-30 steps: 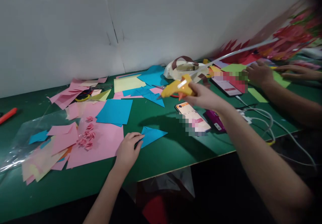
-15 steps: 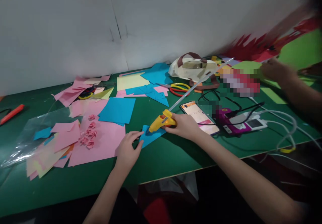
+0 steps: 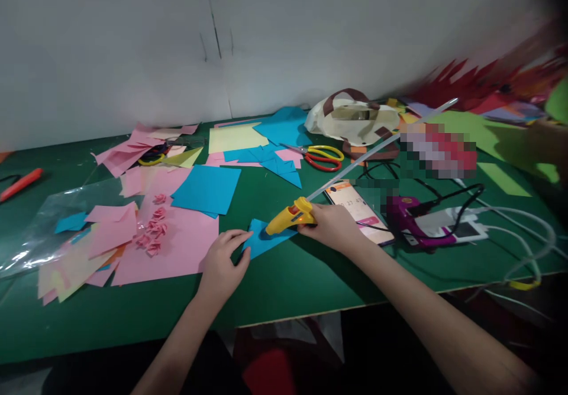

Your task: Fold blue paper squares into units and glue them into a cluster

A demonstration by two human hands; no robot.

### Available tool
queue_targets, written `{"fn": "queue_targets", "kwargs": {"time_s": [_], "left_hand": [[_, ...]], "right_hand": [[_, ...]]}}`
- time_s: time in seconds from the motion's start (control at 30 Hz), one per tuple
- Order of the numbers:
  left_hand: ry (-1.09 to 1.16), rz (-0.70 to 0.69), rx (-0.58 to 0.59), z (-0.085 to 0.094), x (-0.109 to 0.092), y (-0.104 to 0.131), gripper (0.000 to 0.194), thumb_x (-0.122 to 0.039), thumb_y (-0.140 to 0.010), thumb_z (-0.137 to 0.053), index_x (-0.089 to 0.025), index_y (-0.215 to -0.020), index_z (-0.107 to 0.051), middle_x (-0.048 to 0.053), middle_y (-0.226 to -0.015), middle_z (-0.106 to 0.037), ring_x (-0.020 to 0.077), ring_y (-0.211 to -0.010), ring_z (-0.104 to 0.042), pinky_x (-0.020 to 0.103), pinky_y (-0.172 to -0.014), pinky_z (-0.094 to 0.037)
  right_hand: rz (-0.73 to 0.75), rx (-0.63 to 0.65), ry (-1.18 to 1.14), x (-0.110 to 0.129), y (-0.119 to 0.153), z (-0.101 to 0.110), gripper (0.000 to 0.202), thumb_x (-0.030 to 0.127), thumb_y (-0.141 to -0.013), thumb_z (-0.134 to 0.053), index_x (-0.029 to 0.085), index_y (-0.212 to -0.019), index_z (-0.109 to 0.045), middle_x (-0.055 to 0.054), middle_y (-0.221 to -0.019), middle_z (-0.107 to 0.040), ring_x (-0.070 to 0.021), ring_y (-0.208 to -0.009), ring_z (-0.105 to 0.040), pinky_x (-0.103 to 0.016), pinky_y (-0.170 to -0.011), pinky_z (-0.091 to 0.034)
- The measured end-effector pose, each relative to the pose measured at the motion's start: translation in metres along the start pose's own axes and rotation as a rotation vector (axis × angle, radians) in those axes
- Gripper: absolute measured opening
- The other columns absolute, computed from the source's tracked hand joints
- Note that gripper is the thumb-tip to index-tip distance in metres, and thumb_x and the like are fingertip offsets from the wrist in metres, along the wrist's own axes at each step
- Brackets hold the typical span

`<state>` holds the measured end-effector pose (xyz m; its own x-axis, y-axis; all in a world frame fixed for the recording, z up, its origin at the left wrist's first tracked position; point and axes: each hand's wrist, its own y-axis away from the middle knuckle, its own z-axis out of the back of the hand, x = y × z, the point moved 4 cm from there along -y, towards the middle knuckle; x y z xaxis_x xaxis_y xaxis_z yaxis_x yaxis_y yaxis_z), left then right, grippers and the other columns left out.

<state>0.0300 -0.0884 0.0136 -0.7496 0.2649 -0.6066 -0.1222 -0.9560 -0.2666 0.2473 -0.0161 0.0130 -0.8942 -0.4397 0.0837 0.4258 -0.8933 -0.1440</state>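
Observation:
A small yellow glue gun [image 3: 288,216] with a long clear glue stick [image 3: 381,149] rising from its back is gripped in my right hand [image 3: 335,228]. Its nozzle points down at a blue paper piece [image 3: 266,240] on the green table [image 3: 284,288]. The left end of that paper lies at the fingertips of my left hand [image 3: 226,262], whose thumb and fingers are apart and rest on it. Pink paper roses [image 3: 155,228] lie on a pink sheet [image 3: 186,247] left of my hands.
Blue sheets [image 3: 206,189], red-and-yellow scissors [image 3: 322,157] and a cream bag [image 3: 350,117] lie behind. A phone [image 3: 359,211], a purple power strip [image 3: 415,223] and cables are at right. Paper scraps [image 3: 110,229] and an orange tool [image 3: 21,184] are left.
The view has shifted slightly. The glue gun's nozzle has moved a little right along the blue paper. Another person's hand at the right has drawn back toward the frame's edge.

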Motion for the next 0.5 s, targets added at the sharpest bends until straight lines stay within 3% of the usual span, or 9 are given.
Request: {"fn": "queue_targets", "kwargs": {"time_s": [0.23, 0.5], "left_hand": [[-0.015, 0.003, -0.003, -0.002, 0.002, 0.0, 0.021, -0.024, -0.082, -0.057, -0.022, -0.102, -0.066, 0.005, -0.1, -0.065, 0.0196, -0.093, -0.061, 0.034, -0.08, -0.051], [-0.035, 0.011, 0.0, -0.003, 0.004, 0.0, 0.022, -0.026, -0.083, -0.059, -0.022, -0.103, -0.065, 0.004, -0.1, -0.065, 0.0196, -0.093, -0.061, 0.034, -0.08, -0.052]], "right_hand": [[-0.053, 0.003, 0.069, -0.015, 0.002, 0.006, 0.027, 0.038, -0.074, -0.054, 0.02, -0.093, -0.061, -0.007, -0.066, -0.066, -0.0236, -0.061, -0.062, -0.027, -0.05, -0.031], [-0.049, 0.026, 0.092, -0.013, 0.008, 0.01, 0.021, 0.038, -0.072, -0.057, 0.019, -0.081, -0.062, -0.008, -0.065, -0.066, -0.0239, -0.061, -0.062, -0.027, -0.052, -0.033]]}}
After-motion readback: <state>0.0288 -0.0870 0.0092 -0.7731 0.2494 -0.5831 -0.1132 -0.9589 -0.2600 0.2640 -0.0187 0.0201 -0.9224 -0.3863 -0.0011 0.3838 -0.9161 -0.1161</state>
